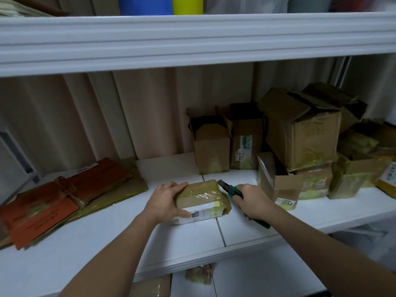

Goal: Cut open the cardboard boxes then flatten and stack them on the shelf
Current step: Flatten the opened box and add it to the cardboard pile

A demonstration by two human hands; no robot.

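Note:
A small taped cardboard box (200, 195) with a white label lies on the white shelf (120, 236). My left hand (164, 202) grips its left side, fingers over the top edge and thumb on the near face. My right hand (251, 201) holds a green utility knife (230, 188), whose dark tip touches the box's top right corner. A pile of flattened boxes (64, 198), brown and orange, lies at the shelf's left.
Several unflattened cardboard boxes (300, 138) crowd the shelf's back right, some with open flaps. A curtain hangs behind. The upper shelf (192, 39) sits close overhead. More cardboard (199, 273) lies on a lower level.

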